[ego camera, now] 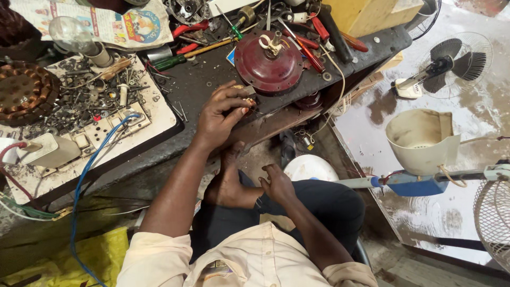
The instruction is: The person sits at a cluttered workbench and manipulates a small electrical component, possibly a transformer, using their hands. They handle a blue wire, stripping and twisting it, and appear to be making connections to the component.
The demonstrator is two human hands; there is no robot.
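Right now the left hand [220,114] has its fingers curled around a small brownish part [248,102] at their tips, just below the maroon motor housing [268,64]. Down in the lap, the right hand [276,183] is loosely curled, grasping nothing visible.

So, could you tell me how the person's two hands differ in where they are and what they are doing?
The left hand is up on the dark workbench, while the right hand is down at the lap. The left hand's fingers curl round a small part beside the maroon motor housing; whether the right hand holds anything cannot be told. Both are bare.
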